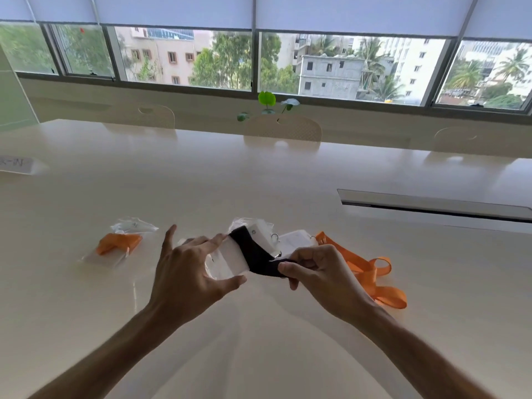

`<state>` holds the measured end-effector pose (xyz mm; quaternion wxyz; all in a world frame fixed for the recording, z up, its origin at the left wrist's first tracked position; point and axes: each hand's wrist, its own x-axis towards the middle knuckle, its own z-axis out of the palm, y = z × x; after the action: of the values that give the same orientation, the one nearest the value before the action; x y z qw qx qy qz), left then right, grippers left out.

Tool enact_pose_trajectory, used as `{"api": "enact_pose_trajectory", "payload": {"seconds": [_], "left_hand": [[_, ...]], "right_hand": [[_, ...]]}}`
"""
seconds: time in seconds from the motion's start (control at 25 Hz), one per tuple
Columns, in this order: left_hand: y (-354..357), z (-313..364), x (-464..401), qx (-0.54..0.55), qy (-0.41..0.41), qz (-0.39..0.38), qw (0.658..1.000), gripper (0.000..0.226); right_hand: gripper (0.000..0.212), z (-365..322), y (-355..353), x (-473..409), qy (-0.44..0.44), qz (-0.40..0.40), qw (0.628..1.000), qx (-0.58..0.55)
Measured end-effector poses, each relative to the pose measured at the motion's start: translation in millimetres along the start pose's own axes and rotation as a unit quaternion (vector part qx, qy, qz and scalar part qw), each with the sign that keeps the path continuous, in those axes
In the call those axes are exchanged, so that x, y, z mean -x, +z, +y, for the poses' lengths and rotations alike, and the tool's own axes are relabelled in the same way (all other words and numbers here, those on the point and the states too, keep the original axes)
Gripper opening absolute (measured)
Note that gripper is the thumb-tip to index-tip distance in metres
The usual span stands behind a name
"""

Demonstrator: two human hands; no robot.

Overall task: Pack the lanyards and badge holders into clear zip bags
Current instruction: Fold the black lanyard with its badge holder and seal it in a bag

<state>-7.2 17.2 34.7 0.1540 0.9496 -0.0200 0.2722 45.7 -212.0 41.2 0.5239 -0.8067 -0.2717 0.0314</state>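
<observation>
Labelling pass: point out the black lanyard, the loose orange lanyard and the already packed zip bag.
black lanyard (253, 254), head view, middle of the strap between the hands
loose orange lanyard (371, 272), head view, folded strap right of the hands
packed zip bag (121, 243), head view, orange lanyard inside it

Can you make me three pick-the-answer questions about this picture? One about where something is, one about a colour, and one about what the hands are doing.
1. Where is the packed bag with the orange lanyard?
A. Left of both hands
B. Under the window
C. On a chair

2. What colour is the lanyard between the hands?
A. Green
B. Black
C. Yellow

3. What is the right hand doing?
A. Lying flat on the table
B. Pointing at the plant
C. Pinching the black lanyard

Answers: 1 A, it lies on the table left of the left hand. 2 B, the strap is black; the loose lanyard to the right is orange. 3 C, its fingertips close on the strap's end.
</observation>
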Motion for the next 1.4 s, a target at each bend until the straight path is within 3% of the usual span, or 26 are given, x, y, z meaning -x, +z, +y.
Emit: {"api": "enact_pose_trajectory", "payload": {"seconds": [0.2, 0.36, 0.64, 0.8, 1.04, 1.2, 1.4], "left_hand": [[28, 4, 28, 0.034, 0.011, -0.067, 0.997, 0.092], [36, 3, 33, 0.056, 0.025, -0.078, 0.995, 0.094], [45, 4, 28, 0.056, 0.028, -0.110, 0.992, 0.054], [47, 4, 5, 0.104, 0.059, -0.187, 0.975, 0.051], [58, 0, -9, 0.195, 0.056, -0.199, 0.959, 0.031], [64, 0, -7, 0.260, 0.069, -0.169, 0.948, 0.035], [67, -4, -3, 0.253, 0.102, -0.157, 0.949, 0.024]], "right_hand": [[0.030, 23, 22, 2, 0.034, 0.054, 0.995, 0.076], [0.031, 35, 28, 1, 0.062, 0.072, 0.990, 0.105], [0.017, 30, 35, 1, 0.057, 0.094, 0.989, 0.101], [0.023, 29, 41, 3, 0.064, 0.098, 0.988, 0.104], [0.026, 30, 42, 5, 0.053, 0.082, 0.985, 0.141], [0.034, 30, 48, 9, 0.011, 0.099, 0.979, 0.180], [0.029, 34, 54, 10, -0.028, 0.112, 0.965, 0.237]]}}
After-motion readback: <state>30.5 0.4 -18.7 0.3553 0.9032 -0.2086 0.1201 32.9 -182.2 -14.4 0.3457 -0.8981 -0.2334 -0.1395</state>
